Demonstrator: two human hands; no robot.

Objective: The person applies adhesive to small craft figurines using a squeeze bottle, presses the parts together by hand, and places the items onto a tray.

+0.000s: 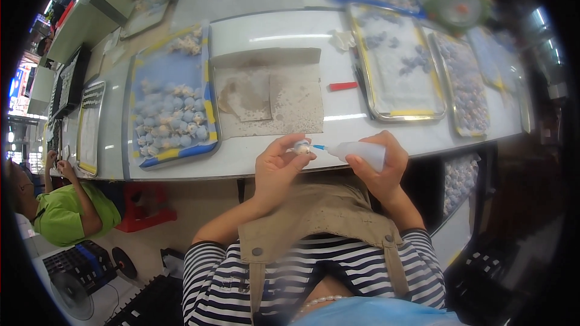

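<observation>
Between the fingertips of my left hand [275,166] is a small cream and blue figurine part [301,147], pinched just past the table's near edge. My right hand [386,166] is wrapped round a translucent white squeeze bottle [361,154], tilted sideways. Its thin blue nozzle tip [319,147] points left and touches or nearly touches the part; which of the two I cannot tell. Ahead of my hands lies a stained, opened-out piece of cardboard [296,108] on the white table.
A blue tray [212,139] of similar round parts is on the left. At right stand a yellow-taped metal tray [417,113] with blue pieces and another full tray [462,84]. A red strip [343,86] lies between. Another person in green [75,214] works at far left.
</observation>
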